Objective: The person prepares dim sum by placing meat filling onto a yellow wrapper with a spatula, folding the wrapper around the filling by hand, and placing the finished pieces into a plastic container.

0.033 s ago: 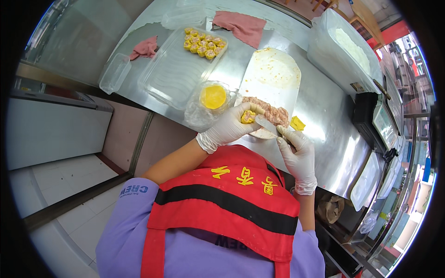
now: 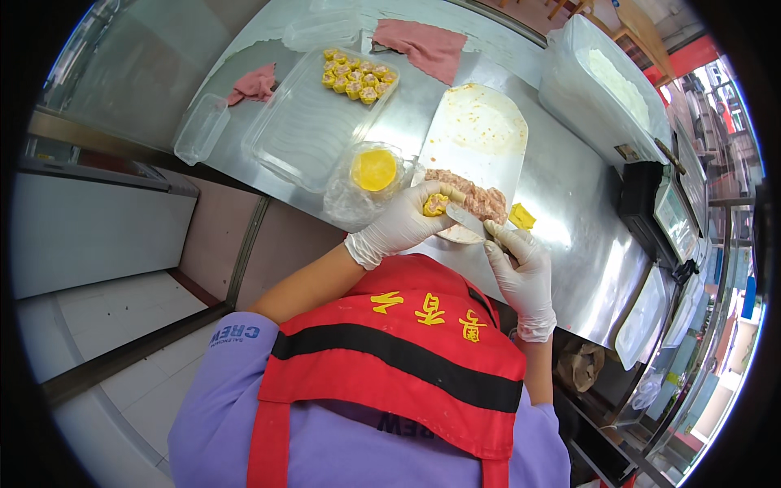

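Curling inward, the gloved left hand [image 2: 400, 221] cups a ruffled yellow dumpling [image 2: 435, 205]; the right hand [image 2: 525, 267], its grip narrow, pinches a flat spatula [image 2: 466, 218] near coarse mince [image 2: 483, 201].

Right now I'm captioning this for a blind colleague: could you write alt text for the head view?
A gloved left hand holds a yellow-wrapped dumpling; the gloved right hand holds a flat spreader close to it. Minced filling lies on a white tray, with more dumplings in a clear tray farther left.
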Demonstrator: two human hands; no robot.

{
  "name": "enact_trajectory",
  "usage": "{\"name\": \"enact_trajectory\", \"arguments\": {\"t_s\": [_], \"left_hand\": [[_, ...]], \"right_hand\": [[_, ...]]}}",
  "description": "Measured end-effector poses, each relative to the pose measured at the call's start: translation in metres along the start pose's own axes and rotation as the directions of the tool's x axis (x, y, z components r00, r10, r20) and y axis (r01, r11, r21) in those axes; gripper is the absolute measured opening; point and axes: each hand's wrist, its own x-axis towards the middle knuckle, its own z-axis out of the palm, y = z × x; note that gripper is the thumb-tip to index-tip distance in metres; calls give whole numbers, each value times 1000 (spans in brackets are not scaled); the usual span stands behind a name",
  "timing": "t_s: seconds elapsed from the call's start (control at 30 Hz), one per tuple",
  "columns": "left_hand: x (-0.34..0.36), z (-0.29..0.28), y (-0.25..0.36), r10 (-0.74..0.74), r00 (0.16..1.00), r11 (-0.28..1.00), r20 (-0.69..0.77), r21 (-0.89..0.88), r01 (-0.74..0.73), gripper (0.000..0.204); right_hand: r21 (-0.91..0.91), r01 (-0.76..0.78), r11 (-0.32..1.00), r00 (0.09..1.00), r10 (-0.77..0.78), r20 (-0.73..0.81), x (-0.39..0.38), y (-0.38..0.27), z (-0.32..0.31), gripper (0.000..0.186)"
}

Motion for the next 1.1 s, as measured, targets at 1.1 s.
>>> {"name": "enact_trajectory", "arguments": {"t_s": [1.1], "left_hand": [[-5, 6, 12, 259, 958, 940, -127, 262, -219, 21]], "right_hand": [[-84, 150, 985, 987, -154, -43, 3, -9, 3, 25]]}}
